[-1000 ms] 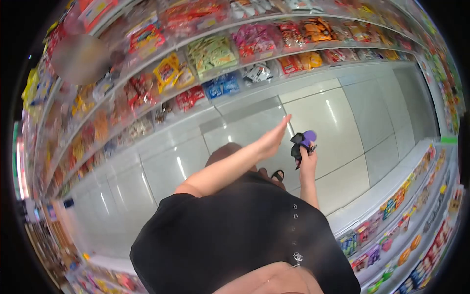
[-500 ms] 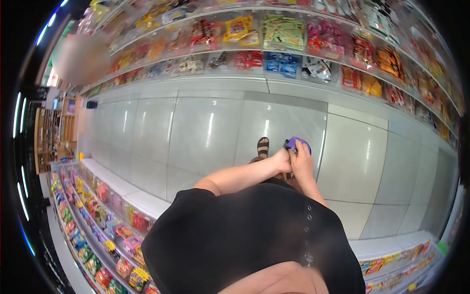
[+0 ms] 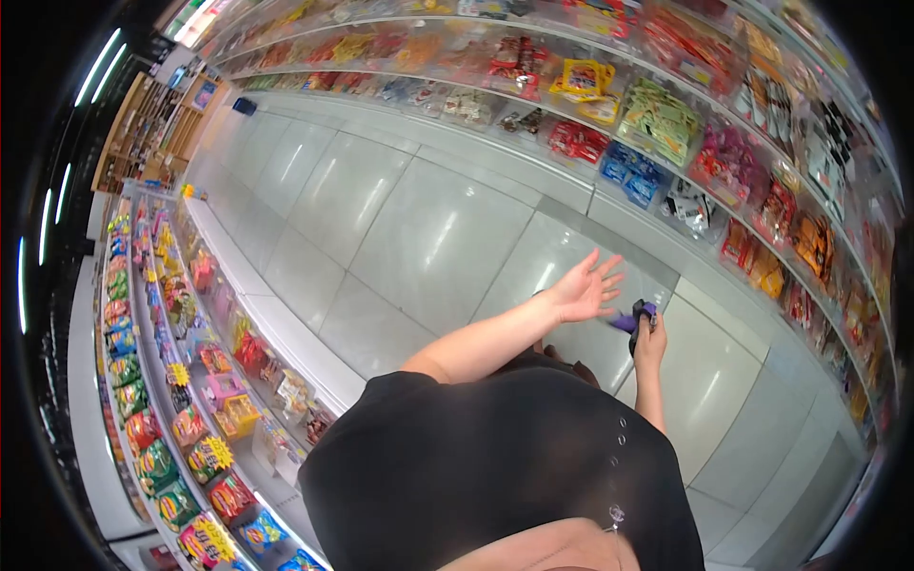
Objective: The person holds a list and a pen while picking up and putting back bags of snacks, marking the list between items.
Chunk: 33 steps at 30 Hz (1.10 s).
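Right grip (image 3: 649,339) closed on small purple-and-black object (image 3: 636,319), held out above glossy pale-grey tile floor (image 3: 428,238). Left grip (image 3: 585,289) bare, released, fingers spread, near the object. White shelves (image 3: 619,211) of colourful packets beyond.

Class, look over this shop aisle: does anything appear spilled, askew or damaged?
Nothing stands out. The packets sit in rows, the right hand holds a purple-and-black item, and the left hand is open with its fingers spread.

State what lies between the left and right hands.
In the head view, the purple-and-black item lies there, held in the right hand, its purple part toward the spread left hand.
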Motion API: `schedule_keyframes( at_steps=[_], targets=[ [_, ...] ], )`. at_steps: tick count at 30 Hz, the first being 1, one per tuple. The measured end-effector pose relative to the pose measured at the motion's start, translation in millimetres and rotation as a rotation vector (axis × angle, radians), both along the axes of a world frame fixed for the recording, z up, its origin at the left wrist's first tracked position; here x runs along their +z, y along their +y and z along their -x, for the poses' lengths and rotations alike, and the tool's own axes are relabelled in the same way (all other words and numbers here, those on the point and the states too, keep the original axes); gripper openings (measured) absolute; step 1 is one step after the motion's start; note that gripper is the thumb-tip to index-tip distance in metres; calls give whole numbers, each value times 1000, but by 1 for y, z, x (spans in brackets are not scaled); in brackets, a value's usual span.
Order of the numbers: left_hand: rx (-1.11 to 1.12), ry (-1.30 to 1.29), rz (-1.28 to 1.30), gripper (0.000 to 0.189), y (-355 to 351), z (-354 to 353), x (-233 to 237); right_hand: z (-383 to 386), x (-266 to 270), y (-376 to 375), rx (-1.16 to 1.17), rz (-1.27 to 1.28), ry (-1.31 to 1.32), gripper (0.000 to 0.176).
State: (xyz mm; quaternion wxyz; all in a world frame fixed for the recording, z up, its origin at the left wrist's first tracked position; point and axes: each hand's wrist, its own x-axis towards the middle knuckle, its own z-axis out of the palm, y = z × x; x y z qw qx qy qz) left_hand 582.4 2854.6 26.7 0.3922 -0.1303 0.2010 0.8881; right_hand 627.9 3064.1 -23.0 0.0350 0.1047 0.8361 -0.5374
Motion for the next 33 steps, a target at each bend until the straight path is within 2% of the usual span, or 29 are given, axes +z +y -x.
schedule_keyframes(
  at_steps=[2,3,4,5,6,9,12,13,14,15,18,19,21,23,24,26,28,30,31,32,33],
  targets=[
    [64,-123,194,65,0,12,-9,1,24,-26,102,109,71,25],
    [49,-149,161,65,2,17,-17,-1,42,-42,159,222,103,25],
    [31,-175,126,64,7,16,-31,-3,63,-58,247,227,118,28],
    [11,-204,90,64,14,14,-46,-7,81,-76,325,130,246,29],
    [-23,-74,62,63,21,11,-59,-8,92,-88,397,33,374,31],
    [-12,-121,-32,60,31,10,-76,-10,97,-96,442,-239,300,36],
    [26,-257,-122,56,23,4,-56,-1,84,-91,378,-170,261,35],
    [37,-329,-147,56,21,2,-44,4,69,-89,353,-226,331,32],
    [41,-409,-176,56,24,0,-39,6,63,-86,322,-249,296,30],
    [55,-373,-219,55,24,0,-50,11,57,-84,288,-271,260,28],
    [75,-393,-71,56,21,-7,-10,23,43,-79,200,-325,211,21],
    [13,-282,-78,61,17,-8,-12,29,36,-76,180,-341,176,21],
    [-7,-274,-55,63,12,-10,-9,38,16,-63,132,-373,129,20],
    [-35,-304,-118,61,3,-10,11,38,3,-41,74,-313,67,19],
    [-32,-217,-231,59,-2,-7,18,42,-2,-33,45,-275,54,18],
    [-44,-34,-454,55,-5,-2,28,41,-15,-23,-43,-41,165,19],
    [36,-100,-383,51,-8,8,13,41,-12,-20,-109,113,173,21],
    [147,-208,-315,51,-9,14,-1,42,1,-27,-81,168,167,21],
    [167,-238,-40,50,-9,17,2,42,17,-38,-62,198,166,21],
    [124,-230,8,50,-9,19,7,41,40,-52,12,319,130,20],
    [85,-229,57,50,-10,18,12,37,70,-74,70,403,209,19]
  ],
)
